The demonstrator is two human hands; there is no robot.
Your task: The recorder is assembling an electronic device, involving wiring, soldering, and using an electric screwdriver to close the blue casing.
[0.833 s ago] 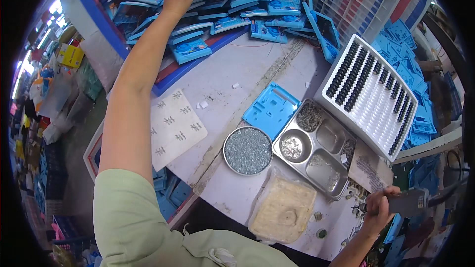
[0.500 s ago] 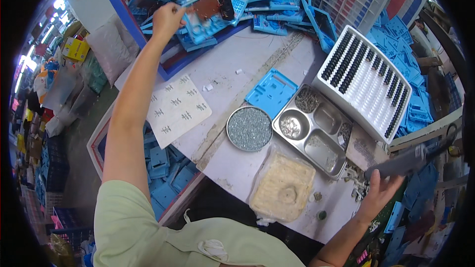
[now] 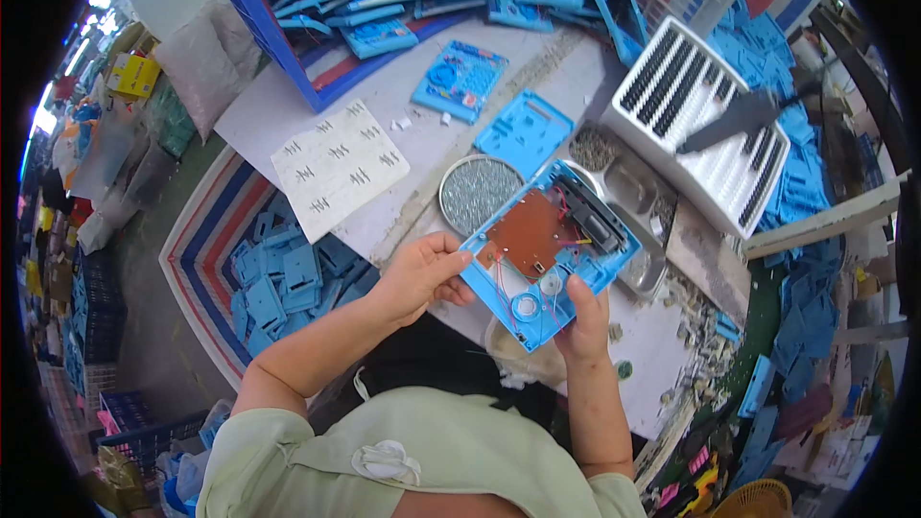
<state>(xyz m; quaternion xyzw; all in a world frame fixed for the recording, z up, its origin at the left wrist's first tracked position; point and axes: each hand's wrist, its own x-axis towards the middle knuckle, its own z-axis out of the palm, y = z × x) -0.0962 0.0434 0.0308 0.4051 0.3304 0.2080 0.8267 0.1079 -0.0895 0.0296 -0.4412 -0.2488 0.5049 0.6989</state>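
Over the bench in front of me, both hands hold an open blue plastic casing point(image 3: 493, 292). A brown circuit board point(image 3: 528, 235), thin wires and a black part point(image 3: 597, 221) show inside it. My left hand point(image 3: 424, 273) pinches the casing's left edge between thumb and fingers. Gripping its lower right side is my right hand point(image 3: 585, 324), thumb on the rim, most fingers hidden underneath. Below the casing lies a pale block point(image 3: 518, 353), partly covered. Just behind it stand a round tin of small metal pieces point(image 3: 480, 194) and a compartmented metal tray point(image 3: 628, 187), partly covered.
A dark hanging power screwdriver point(image 3: 734, 125) is in front of a white rack of black pieces point(image 3: 657, 86). Beyond are a blue panel point(image 3: 524, 131), a closed blue casing point(image 3: 460, 82) and a blue crate point(image 3: 317, 101) piled with casings. A marked white sheet point(image 3: 341, 173) lies left.
My left hand has come back from the crate, and both hands now hold the open casing. My right hand has left the screwdriver, which has swung up. A closed casing now lies near the crate.
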